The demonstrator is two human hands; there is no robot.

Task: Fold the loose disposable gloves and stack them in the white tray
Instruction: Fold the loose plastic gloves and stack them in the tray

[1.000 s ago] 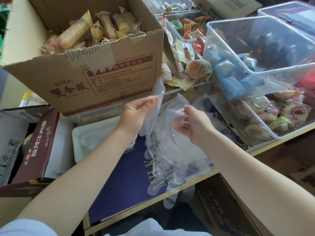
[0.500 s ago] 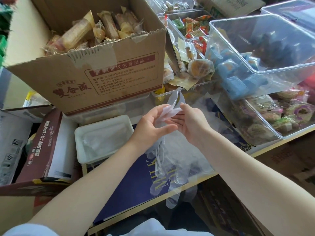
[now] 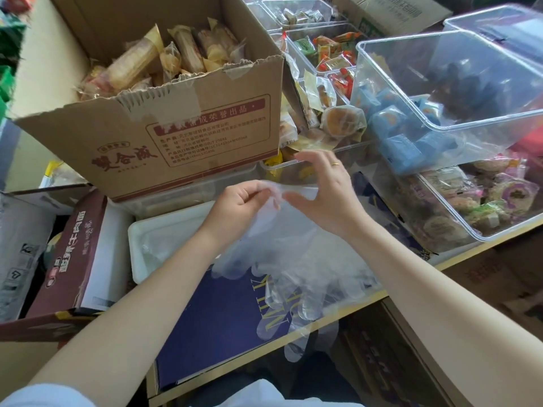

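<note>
**Item: clear disposable gloves, loose, in course of folding**

Location — the gloves [image 3: 293, 259] hang as a limp bundle between the two hands, above a dark blue box lid [image 3: 217, 324] at the near edge of the counter. Cuff ends are uppermost; the finger ends trail down, some past the counter's near edge.

Hold, left hand [image 3: 238, 204]: fingers curled, pinching the upper edge of the film on its left side.

Hold, right hand [image 3: 326, 195]: thumb and forefinger nip the same upper edge just to the right; the remaining fingers are spread and lifted clear. A ring shows on one finger.

Destination: white tray [image 3: 138, 233], left of the hands and just beside the bundle, with what looks like clear film already lying in it.

Handling notes (judged): very light, thin, soft film with no stiffness — it will droop, cling to itself and to skin, and slide when layers are stacked. Best taken at the cuff edge with both hands, as now, so the fingers hang straight before doubling over. A folded piece will likely spring open unless pressed flat in the tray.

Surroundings: cardboard box of wrapped snacks [image 3: 164, 113] at far left; clear plastic bins [image 3: 440, 113] of packaged sweets at right.
</note>
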